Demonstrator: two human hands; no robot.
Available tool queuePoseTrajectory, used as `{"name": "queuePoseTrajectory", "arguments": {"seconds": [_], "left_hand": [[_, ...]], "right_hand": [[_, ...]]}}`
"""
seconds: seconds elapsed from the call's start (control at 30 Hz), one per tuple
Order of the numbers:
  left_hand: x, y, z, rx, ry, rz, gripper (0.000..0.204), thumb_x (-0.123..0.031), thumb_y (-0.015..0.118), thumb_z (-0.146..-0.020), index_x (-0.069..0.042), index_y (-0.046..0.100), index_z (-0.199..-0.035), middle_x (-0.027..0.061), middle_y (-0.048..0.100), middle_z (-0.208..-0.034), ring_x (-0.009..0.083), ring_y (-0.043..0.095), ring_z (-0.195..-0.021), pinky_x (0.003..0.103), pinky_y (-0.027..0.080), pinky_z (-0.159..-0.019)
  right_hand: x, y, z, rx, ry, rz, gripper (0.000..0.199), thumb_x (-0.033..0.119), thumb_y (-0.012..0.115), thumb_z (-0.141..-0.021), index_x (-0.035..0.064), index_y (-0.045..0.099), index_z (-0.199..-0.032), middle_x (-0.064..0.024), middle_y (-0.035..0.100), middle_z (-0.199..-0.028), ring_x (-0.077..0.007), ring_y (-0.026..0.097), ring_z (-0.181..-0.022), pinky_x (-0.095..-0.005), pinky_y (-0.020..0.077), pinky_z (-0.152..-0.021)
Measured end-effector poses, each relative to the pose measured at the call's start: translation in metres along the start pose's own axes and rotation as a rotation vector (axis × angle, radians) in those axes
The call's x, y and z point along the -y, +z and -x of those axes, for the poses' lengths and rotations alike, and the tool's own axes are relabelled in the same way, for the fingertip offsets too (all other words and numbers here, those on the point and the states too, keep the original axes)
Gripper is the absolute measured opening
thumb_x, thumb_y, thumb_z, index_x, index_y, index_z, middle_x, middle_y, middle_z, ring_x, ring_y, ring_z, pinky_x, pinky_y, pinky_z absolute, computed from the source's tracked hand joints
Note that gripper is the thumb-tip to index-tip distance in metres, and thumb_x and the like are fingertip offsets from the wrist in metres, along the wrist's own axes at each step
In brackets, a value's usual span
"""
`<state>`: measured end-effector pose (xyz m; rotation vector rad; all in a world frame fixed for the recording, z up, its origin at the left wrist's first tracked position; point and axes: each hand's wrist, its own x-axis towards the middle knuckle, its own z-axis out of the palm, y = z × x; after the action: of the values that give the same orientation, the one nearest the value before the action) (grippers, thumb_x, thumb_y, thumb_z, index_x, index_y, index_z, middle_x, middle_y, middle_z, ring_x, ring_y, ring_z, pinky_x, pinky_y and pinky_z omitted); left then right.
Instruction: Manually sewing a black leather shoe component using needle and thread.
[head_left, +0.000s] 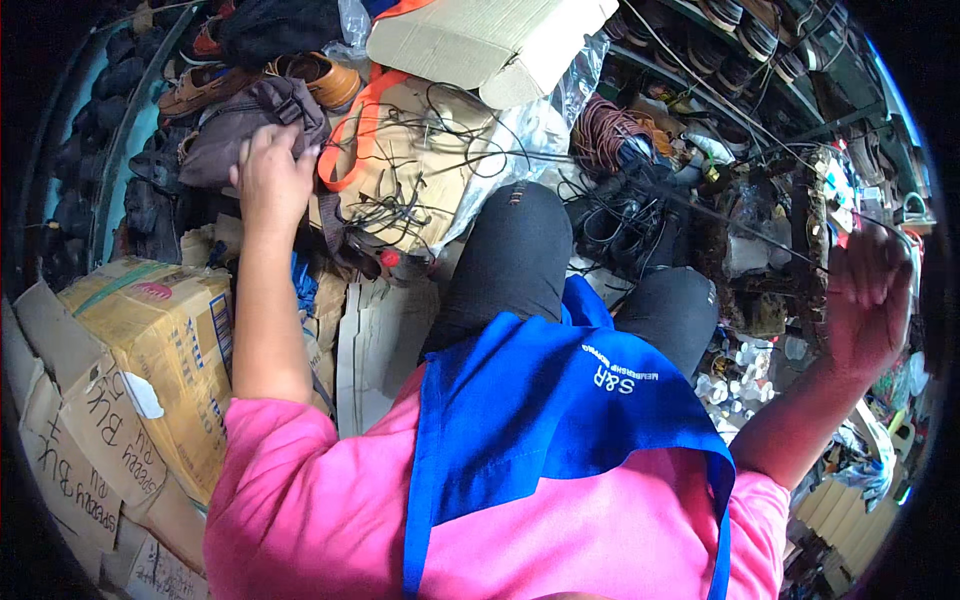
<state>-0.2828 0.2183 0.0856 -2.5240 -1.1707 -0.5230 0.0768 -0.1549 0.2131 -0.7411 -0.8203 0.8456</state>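
My left hand [272,180] rests at the edge of a dark brown cloth bag [225,135], its fingers spread and nothing seen in them. On the far right my raised right hand [868,300] is blurred, with its fingers closed together. A thin black cord [755,232] runs taut to its fingertips from a dark heap of black shoes and laces [620,220] beside my knees. In front of my left knee, a tangle of black cords [400,200] lies on a piece of cardboard [450,130], next to an orange strap [360,125].
Cardboard boxes [165,345] stand at the left. Brown leather shoes [320,78] lie behind the bag, and an open carton [490,40] is at the far middle. A coil of reddish cord [605,135], shoe shelves [760,40] and clutter crowd the right side.
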Motion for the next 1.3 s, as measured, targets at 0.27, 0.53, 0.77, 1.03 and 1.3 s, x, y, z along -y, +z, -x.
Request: {"name": "queuePoseTrajectory", "arguments": {"seconds": [0.27,0.53,0.77,1.03,1.3], "left_hand": [[-0.051,-0.001,-0.012,0.077,-0.039,0.603,0.011,-0.011,0.068,-0.078,-0.004,0.067,-0.087,0.0089,0.061,-0.080,0.0183,0.059,-0.069,0.030,0.047,-0.065],[-0.070,0.006,0.027,0.106,0.080,0.642,0.021,-0.022,0.074,-0.072,-0.006,0.065,-0.082,0.0112,0.061,-0.083,0.0300,0.060,-0.081,0.039,0.048,-0.073],[-0.099,0.034,0.043,0.115,0.244,0.579,0.025,-0.022,0.073,-0.070,-0.010,0.062,-0.088,0.0051,0.060,-0.090,0.0258,0.056,-0.088,0.042,0.042,-0.077],[-0.071,0.038,0.044,0.051,0.160,0.621,0.006,-0.010,0.067,-0.073,-0.009,0.063,-0.076,0.0057,0.060,-0.081,0.0269,0.055,-0.084,0.040,0.041,-0.080],[-0.046,0.045,0.039,0.031,0.177,0.449,0.007,-0.012,0.064,-0.077,-0.010,0.064,-0.084,0.0052,0.060,-0.089,0.0267,0.055,-0.090,0.040,0.040,-0.080]], "right_hand": [[0.002,-0.011,0.021,-0.098,0.073,0.017,0.016,0.020,0.047,-0.097,0.0053,0.049,-0.092,-0.0003,0.035,-0.074,-0.0092,0.033,-0.061,-0.0283,0.0297,-0.065],[0.000,-0.034,0.044,-0.175,0.089,0.053,0.015,0.020,0.046,-0.098,0.0053,0.049,-0.094,-0.0006,0.036,-0.075,-0.0101,0.034,-0.063,-0.0299,0.0341,-0.072],[-0.002,-0.043,0.044,-0.200,0.104,0.015,0.015,0.016,0.045,-0.097,0.0024,0.050,-0.100,-0.0011,0.038,-0.078,-0.0126,0.037,-0.067,-0.0321,0.0375,-0.077],[0.031,-0.084,0.075,-1.038,-0.171,0.333,0.020,0.015,0.047,-0.097,-0.0014,0.053,-0.106,-0.0040,0.045,-0.085,-0.0142,0.043,-0.076,-0.0328,0.0411,-0.079],[0.071,-0.140,0.139,-0.670,0.096,0.666,0.019,0.018,0.054,-0.094,0.0045,0.055,-0.108,-0.0012,0.054,-0.098,-0.0105,0.049,-0.090,-0.0267,0.0368,-0.084]]}}
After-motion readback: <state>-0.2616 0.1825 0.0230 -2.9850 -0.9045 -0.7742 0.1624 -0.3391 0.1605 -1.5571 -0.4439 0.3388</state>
